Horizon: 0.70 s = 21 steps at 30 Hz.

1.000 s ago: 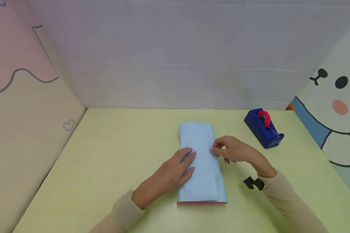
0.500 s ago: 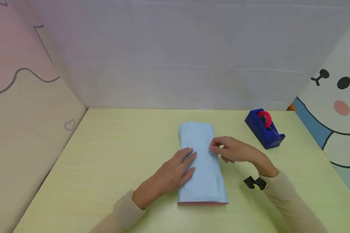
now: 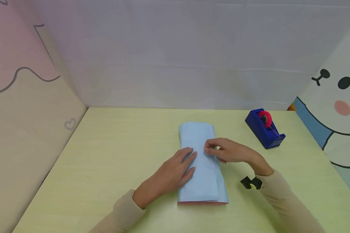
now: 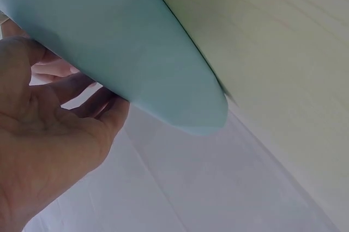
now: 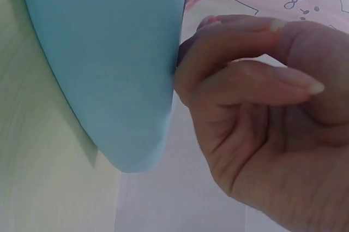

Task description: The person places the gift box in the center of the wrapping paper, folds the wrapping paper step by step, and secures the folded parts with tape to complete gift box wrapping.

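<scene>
A light blue paper wrap (image 3: 196, 181), folded into a long bundle with an overlapping flap along its right side, lies on the table in the head view. Pink shows under its near edge; whatever is inside is hidden. My left hand (image 3: 169, 173) rests on its left side with spread fingers. On the right, my right hand (image 3: 228, 149) has curled fingers, thumb and index tips together over the wrap's flap. Whether something thin sits between those tips cannot be made out. In the right wrist view, my right hand (image 5: 262, 112) is beside the blue paper (image 5: 114, 68).
A blue tape dispenser (image 3: 263, 131) with a red-cored roll stands at the back right of the pale table (image 3: 119, 145). Under the right cuff a small black device (image 3: 250, 183) is visible. A grey wall (image 3: 178, 64) rises behind, with printed panels at both sides.
My right hand has shifted left, from the wrap's right edge onto its top. The left hand and the wrap have barely moved.
</scene>
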Available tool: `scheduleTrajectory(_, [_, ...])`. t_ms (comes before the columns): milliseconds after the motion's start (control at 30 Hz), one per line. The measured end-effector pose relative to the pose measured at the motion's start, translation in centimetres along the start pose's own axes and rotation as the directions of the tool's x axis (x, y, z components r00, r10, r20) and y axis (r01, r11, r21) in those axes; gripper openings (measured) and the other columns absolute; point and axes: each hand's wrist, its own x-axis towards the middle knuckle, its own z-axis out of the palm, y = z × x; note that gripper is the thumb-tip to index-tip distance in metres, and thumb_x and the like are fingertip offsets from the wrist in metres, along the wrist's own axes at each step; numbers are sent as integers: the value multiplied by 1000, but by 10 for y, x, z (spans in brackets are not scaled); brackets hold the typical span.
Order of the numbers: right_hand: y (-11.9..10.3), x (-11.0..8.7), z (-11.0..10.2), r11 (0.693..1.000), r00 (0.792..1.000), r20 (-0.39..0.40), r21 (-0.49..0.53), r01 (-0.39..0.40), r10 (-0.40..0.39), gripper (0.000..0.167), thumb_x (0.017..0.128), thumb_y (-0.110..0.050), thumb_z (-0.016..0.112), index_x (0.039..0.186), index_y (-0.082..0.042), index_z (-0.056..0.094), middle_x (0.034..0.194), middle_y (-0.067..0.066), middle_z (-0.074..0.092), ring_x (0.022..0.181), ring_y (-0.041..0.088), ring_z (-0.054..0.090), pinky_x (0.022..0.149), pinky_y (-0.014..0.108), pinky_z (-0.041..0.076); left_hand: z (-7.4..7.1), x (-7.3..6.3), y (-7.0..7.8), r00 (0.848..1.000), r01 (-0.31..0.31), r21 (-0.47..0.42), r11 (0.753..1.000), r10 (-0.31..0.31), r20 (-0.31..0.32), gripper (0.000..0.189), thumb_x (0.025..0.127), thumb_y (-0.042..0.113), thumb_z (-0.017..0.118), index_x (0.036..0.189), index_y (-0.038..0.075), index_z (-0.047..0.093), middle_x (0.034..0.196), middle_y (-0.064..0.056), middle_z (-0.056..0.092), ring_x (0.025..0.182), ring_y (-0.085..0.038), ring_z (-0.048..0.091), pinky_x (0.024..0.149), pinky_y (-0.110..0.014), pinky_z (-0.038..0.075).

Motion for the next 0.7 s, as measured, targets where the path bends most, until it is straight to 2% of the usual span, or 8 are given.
scheduleTrajectory(200, [-1, -2, -3, 1000, 1000, -18, -19, -13, 13, 18, 108, -15, 53, 95, -6, 60, 74, 1, 49, 49, 12, 43, 49, 26, 40, 1, 6, 2, 999, -4, 41, 999, 6, -54, 43, 97, 22, 67, 132, -3, 64, 131, -17, 61, 124, -29, 57, 103, -34, 50])
scheduleTrajectory(333, [-4, 1, -3, 998, 999, -41, -59, -24, 22, 17, 107, -12, 54, 94, -6, 61, 74, 0, 50, 50, 12, 44, 50, 26, 39, 1, 11, 2, 998, 2, 92, 996, 4, -69, 42, 94, 23, 66, 131, 3, 67, 122, -14, 62, 111, -27, 60, 95, -32, 53])
scheduleTrajectory(533, [-5, 2, -1, 994, 999, -51, -105, -19, 14, 17, 106, -11, 53, 93, -6, 63, 74, 2, 53, 52, 10, 47, 51, 25, 41, 5, 18, 6, 996, -7, 195, 981, 24, -83, 45, 92, 23, 63, 135, 14, 68, 110, -14, 59, 91, -25, 55, 78, -29, 51])
scheduleTrajectory(700, [-5, 2, -1, 994, 999, -51, -109, -24, 19, 17, 106, -12, 53, 93, -6, 63, 71, -2, 51, 52, 9, 47, 52, 25, 41, 6, 21, 9, 995, 7, 259, 966, 18, -94, 44, 92, 25, 61, 135, 19, 70, 105, -14, 57, 84, -23, 50, 72, -28, 48])
